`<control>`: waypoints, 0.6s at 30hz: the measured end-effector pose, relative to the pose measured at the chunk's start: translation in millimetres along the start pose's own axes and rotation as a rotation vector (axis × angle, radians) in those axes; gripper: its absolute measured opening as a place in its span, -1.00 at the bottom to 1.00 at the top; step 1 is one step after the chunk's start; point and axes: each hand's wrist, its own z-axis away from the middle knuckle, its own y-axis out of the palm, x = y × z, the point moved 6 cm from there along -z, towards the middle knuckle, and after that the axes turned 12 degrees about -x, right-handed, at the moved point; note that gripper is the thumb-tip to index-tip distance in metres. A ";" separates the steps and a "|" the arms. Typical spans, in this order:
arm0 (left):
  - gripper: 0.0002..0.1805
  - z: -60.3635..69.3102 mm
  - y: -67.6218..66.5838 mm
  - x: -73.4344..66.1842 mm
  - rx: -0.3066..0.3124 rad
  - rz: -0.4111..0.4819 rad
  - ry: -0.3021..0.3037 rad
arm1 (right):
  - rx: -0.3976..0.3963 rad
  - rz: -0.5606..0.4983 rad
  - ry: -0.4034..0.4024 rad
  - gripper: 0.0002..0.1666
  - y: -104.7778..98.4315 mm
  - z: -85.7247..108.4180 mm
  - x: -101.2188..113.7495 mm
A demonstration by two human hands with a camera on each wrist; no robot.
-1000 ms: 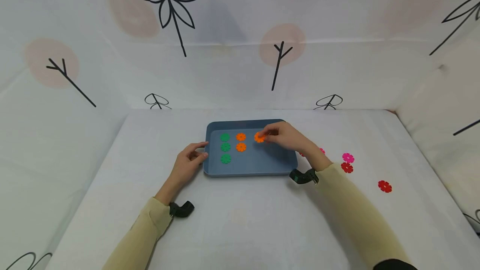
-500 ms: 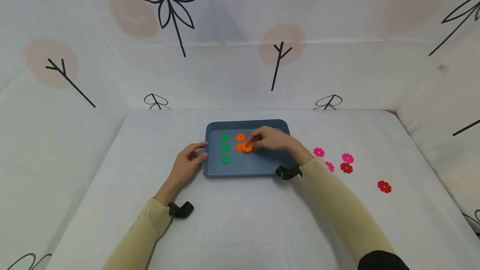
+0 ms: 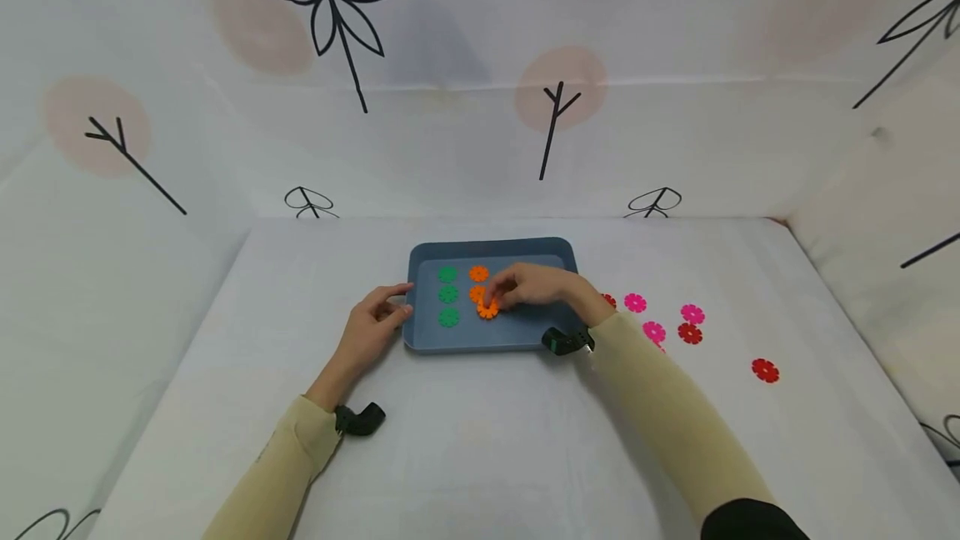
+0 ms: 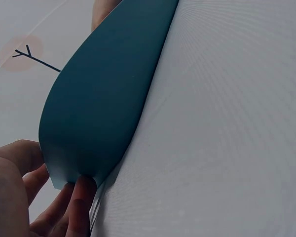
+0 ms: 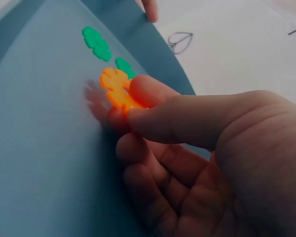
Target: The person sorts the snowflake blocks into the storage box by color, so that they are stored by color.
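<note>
My right hand pinches an orange flower-shaped piece between thumb and fingers, low over the blue-grey tray; the right wrist view shows this orange piece tilted, its shadow on the tray floor. Just behind it lies another orange flower piece, partly covered, with one more orange flower farther back. Three green flower pieces form a column to their left. At the tray's left edge, my left hand rests its fingertips on the rim; the left wrist view shows fingers touching the outer wall.
Several pink and red flower pieces lie on the white tabletop right of the tray, among them a pink one and a red one. My right forearm partly covers this group. A patterned cloth wall rises behind the table.
My right hand has moved left and toward me across the tray, carrying the orange flower piece from the right to the front of the orange column. My left hand has stayed at the rim.
</note>
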 end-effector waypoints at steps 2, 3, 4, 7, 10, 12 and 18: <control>-0.57 -0.1 0.3 1.3 -0.001 0.001 0.000 | 0.001 0.003 -0.001 -0.75 0.6 -0.2 0.1; -0.57 -0.1 0.3 1.8 -0.002 0.001 0.000 | -0.001 0.002 -0.001 -0.73 0.7 -0.5 0.1; -0.57 0.1 0.3 2.1 -0.003 0.001 0.000 | -0.004 -0.001 0.002 -0.72 0.9 -0.7 -0.1; -0.57 -0.1 0.4 2.4 -0.007 -0.006 0.007 | -0.016 -0.008 0.007 -0.67 0.9 -1.0 -0.3; -0.57 0.1 0.2 1.6 -0.006 -0.008 0.009 | -0.022 -0.009 0.012 -0.66 0.8 -0.8 0.2; -0.57 0.2 0.2 0.9 -0.005 -0.009 0.011 | -0.024 -0.009 0.014 -0.65 0.9 -0.8 0.4; -0.56 0.1 0.6 -0.4 -0.002 -0.010 0.009 | -0.032 -0.005 0.043 -0.66 1.4 -1.2 -0.4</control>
